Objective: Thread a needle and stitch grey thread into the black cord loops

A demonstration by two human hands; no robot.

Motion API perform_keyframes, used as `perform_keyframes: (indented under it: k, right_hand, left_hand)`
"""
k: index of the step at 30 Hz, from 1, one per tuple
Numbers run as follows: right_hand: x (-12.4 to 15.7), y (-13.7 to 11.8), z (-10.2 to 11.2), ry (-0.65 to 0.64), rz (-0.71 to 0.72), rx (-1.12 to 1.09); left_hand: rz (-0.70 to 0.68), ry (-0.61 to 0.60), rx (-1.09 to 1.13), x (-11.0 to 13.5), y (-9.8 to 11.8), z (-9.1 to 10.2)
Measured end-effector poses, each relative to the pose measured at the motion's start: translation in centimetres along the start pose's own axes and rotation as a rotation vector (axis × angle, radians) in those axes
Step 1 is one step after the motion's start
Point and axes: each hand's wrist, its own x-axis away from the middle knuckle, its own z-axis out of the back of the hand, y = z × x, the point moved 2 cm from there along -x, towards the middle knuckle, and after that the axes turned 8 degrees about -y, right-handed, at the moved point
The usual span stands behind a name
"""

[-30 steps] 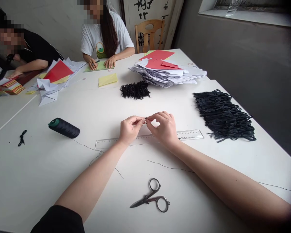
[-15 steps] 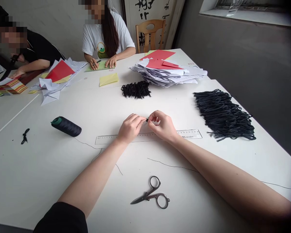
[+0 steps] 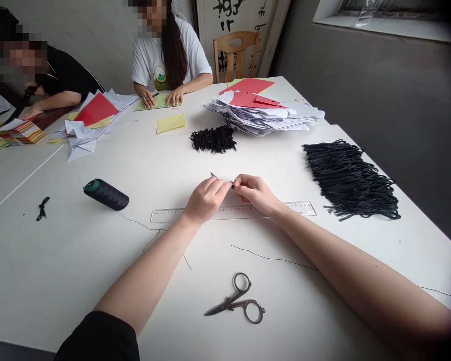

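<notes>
My left hand point(image 3: 207, 199) and my right hand point(image 3: 256, 193) meet above the ruler, both with fingers pinched. Between the fingertips shows a bit of a small black cord bundle point(image 3: 232, 185). Its loose thread ends point(image 3: 213, 175) stick out behind my left fingers, and the rest is hidden by the hands. Beneath the hands lies a clear ruler point(image 3: 169, 215). Left of them a spool of black thread point(image 3: 105, 194) lies on its side, its thread trailing toward my left forearm. Nearer to me rest scissors point(image 3: 235, 300) with spread handles.
Looped black cords point(image 3: 351, 179) lie in a large row at right; a smaller black pile point(image 3: 213, 139) sits ahead. Behind it is a paper stack point(image 3: 266, 113). A single black cord knot point(image 3: 42, 208) lies far left. Two people work across the white table point(image 3: 97, 281).
My left hand has turned slightly over the cord bundle, and its loose thread ends now show behind the fingers. My right fingers have closed in more. The whole view has shifted slightly.
</notes>
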Motion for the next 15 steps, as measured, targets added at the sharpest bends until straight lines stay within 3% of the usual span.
perform_keyframes:
  k: [6,15]
  right_hand:
    - [0.01,0.16,0.21,-0.009,-0.001,-0.083]
    - [0.01,-0.05,-0.40,0.102,0.133,0.076]
  left_hand:
    - [0.025,0.069,-0.129,0.22,-0.26,0.17]
    - [0.114,0.113,0.014,0.22,0.61,-0.17]
